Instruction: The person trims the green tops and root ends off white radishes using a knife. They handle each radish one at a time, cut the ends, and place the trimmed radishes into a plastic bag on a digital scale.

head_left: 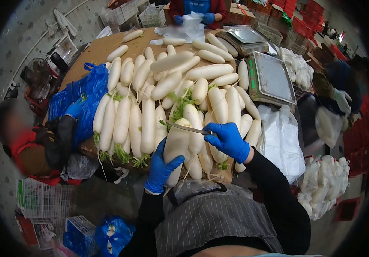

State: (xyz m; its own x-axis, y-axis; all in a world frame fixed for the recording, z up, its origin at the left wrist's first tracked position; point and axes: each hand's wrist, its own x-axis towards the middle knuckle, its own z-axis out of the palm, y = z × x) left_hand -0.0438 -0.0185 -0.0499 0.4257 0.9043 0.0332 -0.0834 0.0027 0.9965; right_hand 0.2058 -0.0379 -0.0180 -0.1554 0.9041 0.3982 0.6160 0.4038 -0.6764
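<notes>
In my gloved left hand (162, 168) is a thick white daikon radish (177, 143), gripped low on its side and held up at the near edge of the pile. A knife (186, 127) is closed in my gloved right hand (229, 140). Its blade points left and lies across the upper end of the held daikon; whether it cuts in cannot be made out. Many more daikons (148, 128) cover the table around both hands, some with green leaf stubs (122, 153). Leafy green tops (183, 105) show in the middle of the heap.
Two metal-topped scales (274, 77) stand at the table's right, beside white plastic bags (281, 139). A blue plastic bag (84, 92) lies left, by a co-worker's gloved hand (75, 108). Across the table another person handles a clear bag (192, 28). Crates (45, 197) stand lower left.
</notes>
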